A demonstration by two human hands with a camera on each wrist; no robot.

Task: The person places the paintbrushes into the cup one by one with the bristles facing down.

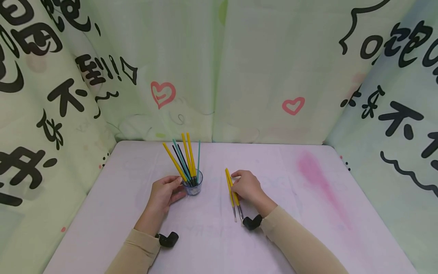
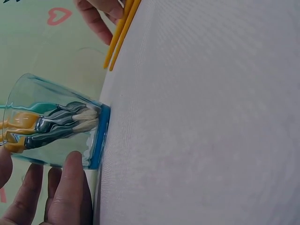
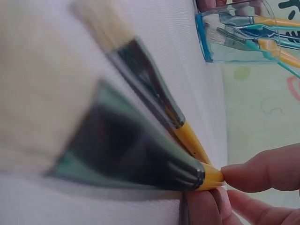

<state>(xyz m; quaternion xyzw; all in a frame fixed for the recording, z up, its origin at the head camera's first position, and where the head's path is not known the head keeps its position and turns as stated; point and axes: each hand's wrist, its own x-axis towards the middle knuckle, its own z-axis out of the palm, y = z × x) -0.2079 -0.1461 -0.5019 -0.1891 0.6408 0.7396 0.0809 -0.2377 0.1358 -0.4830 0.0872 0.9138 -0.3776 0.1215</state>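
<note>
A small clear cup (image 1: 194, 191) with a blue base (image 2: 101, 136) stands on the table, full of paintbrushes with yellow, teal and dark handles (image 1: 190, 158). From its left side my left hand (image 1: 164, 192) touches it, thumb at the rim and fairly straight fingers (image 2: 70, 180) along the wall. To the right of the cup, my right hand (image 1: 249, 187) pinches a broad flat paintbrush (image 3: 126, 140) by its yellow handle, bristles toward me. A narrower yellow paintbrush (image 1: 230, 192) lies alongside it, its handle (image 3: 194, 140) close to the same fingers.
A pale pink cloth (image 1: 205, 247) covers the table, with a deeper pink streak (image 1: 321, 182) on the right. Curtains with black writing and pink hearts (image 1: 163, 95) hang around the back and sides. Dark wrist cameras (image 1: 167, 239) sit on both wrists.
</note>
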